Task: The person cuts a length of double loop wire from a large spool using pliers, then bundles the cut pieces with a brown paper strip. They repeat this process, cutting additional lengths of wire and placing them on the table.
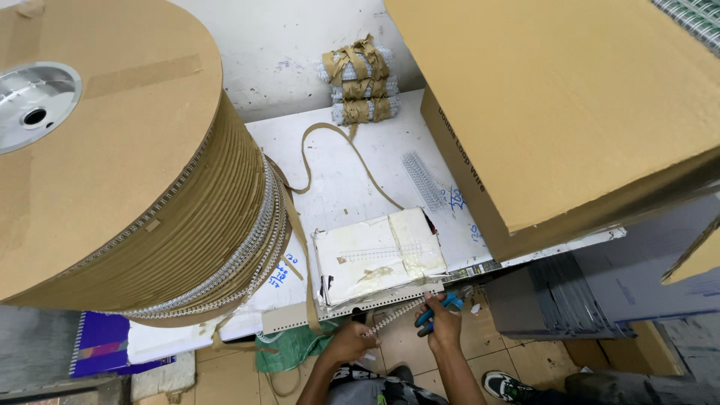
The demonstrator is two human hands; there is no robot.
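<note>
Left hand point(349, 343): closed on the near end of a white binding-wire strip point(395, 316), at the counter point(352, 172) front edge.
Right hand point(444, 324): gripping blue-handled cutters point(439, 307) at the strip's far end.
Spool point(112, 157): mostly full.
Progress: one cut length point(424, 180) lies on the counter; strip in hand looks uncut.
</note>
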